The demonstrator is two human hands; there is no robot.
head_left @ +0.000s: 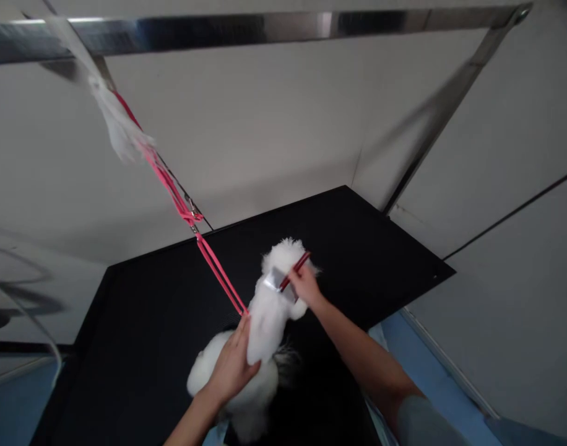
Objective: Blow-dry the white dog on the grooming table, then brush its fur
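Black tabletop (148, 347), bearing a white dog (267, 325) toward six o'clock in the view. A pink strap (218, 269) runs from the dog toward eleven. Left hand (232, 362), at the dog's seven o'clock, touches its fur; whether its fingers grip cannot be told. Right hand (305, 286), fingers closed round the red handle of a brush (284, 285), handle pointing toward one.

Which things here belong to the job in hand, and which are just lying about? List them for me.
In the job:
brush, in the right hand
white dog, under the left hand
pink strap, reaching down to the left hand
black table, underneath

Just about:
metal bar, touched by neither hand
pale cord, off to the left
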